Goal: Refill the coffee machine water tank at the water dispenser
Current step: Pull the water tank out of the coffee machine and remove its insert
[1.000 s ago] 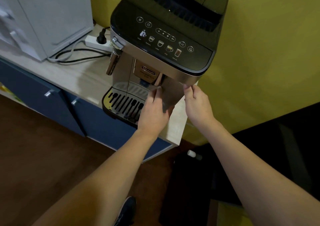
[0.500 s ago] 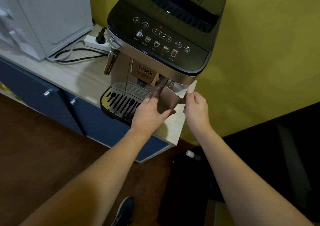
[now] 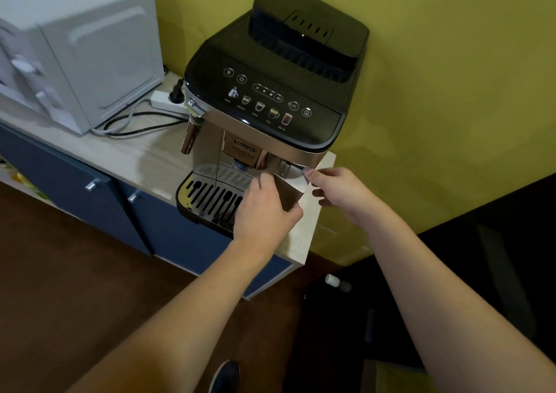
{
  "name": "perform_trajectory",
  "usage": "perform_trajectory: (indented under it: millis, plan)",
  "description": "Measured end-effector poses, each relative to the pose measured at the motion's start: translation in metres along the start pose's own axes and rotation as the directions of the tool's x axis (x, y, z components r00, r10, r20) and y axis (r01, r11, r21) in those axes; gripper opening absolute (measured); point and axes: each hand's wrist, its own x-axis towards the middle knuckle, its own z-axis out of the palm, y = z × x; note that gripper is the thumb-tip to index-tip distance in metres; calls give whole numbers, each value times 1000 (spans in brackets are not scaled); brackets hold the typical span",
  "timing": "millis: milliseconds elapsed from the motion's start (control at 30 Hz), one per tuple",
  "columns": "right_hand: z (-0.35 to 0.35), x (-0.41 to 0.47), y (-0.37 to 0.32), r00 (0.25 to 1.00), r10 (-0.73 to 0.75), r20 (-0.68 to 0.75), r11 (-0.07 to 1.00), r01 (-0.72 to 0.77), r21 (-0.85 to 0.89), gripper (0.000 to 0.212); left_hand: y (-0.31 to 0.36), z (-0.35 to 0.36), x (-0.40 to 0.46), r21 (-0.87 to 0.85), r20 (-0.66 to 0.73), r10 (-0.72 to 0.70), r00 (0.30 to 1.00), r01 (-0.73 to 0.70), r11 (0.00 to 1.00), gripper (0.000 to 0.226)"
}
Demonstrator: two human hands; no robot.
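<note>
Both hands grip the clear plastic water tank (image 3: pixel 296 186) at the front right corner of the black-and-silver coffee machine (image 3: pixel 270 115) on the pale wooden surface (image 3: pixel 120 155): left hand (image 3: pixel 264 209) clasping its face, right hand (image 3: pixel 337 194) pinching its edge. Removal appears underway; next, a straight outward pull.

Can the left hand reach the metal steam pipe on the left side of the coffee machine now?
Probably yes. The steam pipe hangs free over the counter, nothing before it, but the left hand is busy on the water tank.
</note>
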Motion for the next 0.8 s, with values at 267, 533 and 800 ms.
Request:
perform_trajectory:
  millis: [267, 533, 800]
  plan:
    - [9, -11, -4, 999, -10, -33, 996, 13, 89, 30, 21, -17, 9, 11, 55, -41, 998, 41, 999, 66]
    - [13, -13, -13, 994, -39, -101, 998, 43, 43, 26, 11, -41, -32, 111, 79, -45, 996, 36, 993, 61]
    - [17, -5, -18, 992, 67, -104, 992, -55, 118, 10, 28, -45, -17, 153, 168, -66, 984, 40, 987, 60]
